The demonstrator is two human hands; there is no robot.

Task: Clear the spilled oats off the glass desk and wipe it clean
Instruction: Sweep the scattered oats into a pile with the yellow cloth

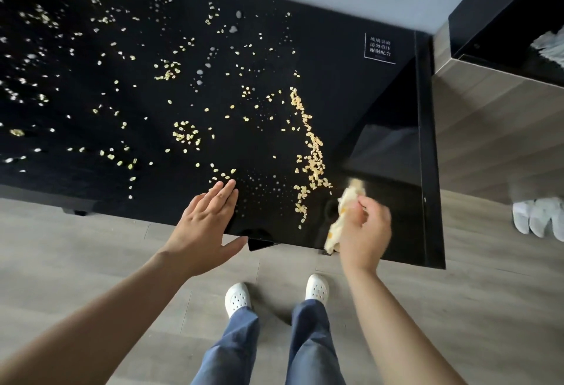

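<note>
Pale oat flakes [183, 134] lie scattered over most of the black glass desk [381, 103]. A denser ridge of oats [312, 152] runs from the desk's middle toward its near edge. My right hand [364, 232] grips a crumpled yellow-and-white cloth [345, 210] on the glass just right of that ridge, blurred by motion. The strip of glass to the right of the cloth carries no oats. My left hand [207, 216] lies flat with straight fingers on the desk's near edge, left of the ridge, holding nothing.
A white label with printed characters [380, 48] sits at the desk's far right corner. A wooden cabinet [488, 116] stands to the right of the desk, white slippers [537, 216] at its foot. Grey wood floor and my feet in white shoes [317, 287] are below.
</note>
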